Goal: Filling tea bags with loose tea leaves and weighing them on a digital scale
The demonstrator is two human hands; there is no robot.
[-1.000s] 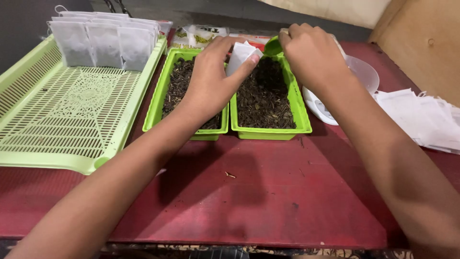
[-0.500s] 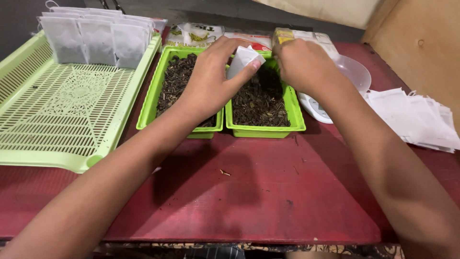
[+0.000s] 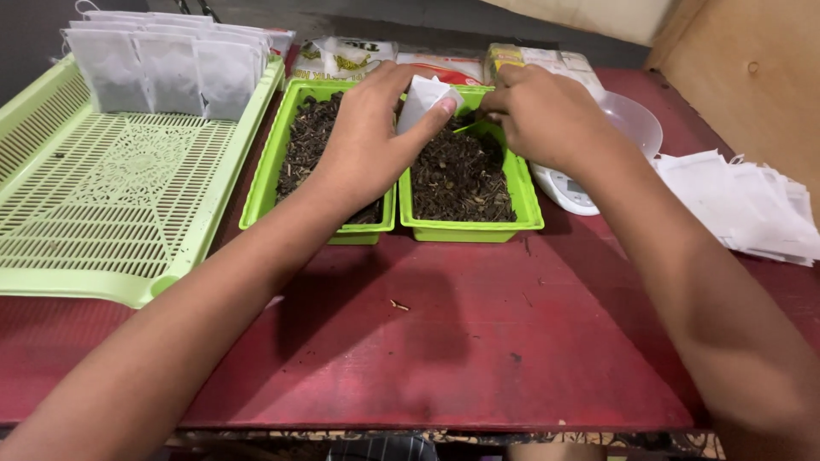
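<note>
White paper sachet (image 3: 424, 100), small, flat and soft-cornered, pinched between thumb and fingers of left hand (image 3: 367, 141), held upright over the gap between two green tubs at the far middle of the desk (image 3: 444, 341). Right hand (image 3: 547, 119) just beside it, fingers narrowed on a thin green scoop (image 3: 468, 127) whose tip points at the sachet's mouth; bowl of the scoop hidden.

Head view, far to near. Right tub (image 3: 468, 224): glossy lime plastic, rectangular, rounded rim, filled with dark, crumbly dried leaf and twiggy bits. Left tub (image 3: 266, 192): same make, same coarse dark fill, touching its twin along one long side, partly covered by the left wrist. Left of the tubs, a wide pale-green tray (image 3: 102, 213) with lattice floor and slatted walls; filled white sachets (image 3: 171, 72) standing in a row against its far wall, rest of the lattice bare. Behind the tubs, crinkled printed packets (image 3: 346, 55). Right of the tubs, a white scale (image 3: 568, 189) under a clear round bowl (image 3: 636, 124), mostly masked by the right forearm. Far right, a loose heap of flat empty sachets (image 3: 743, 205), near the desk's right edge.

Desk top red, worn, scuffed, with stray crumbs; broad open stretch between the tubs' near rims and the near edge, crossed only by both forearms.
</note>
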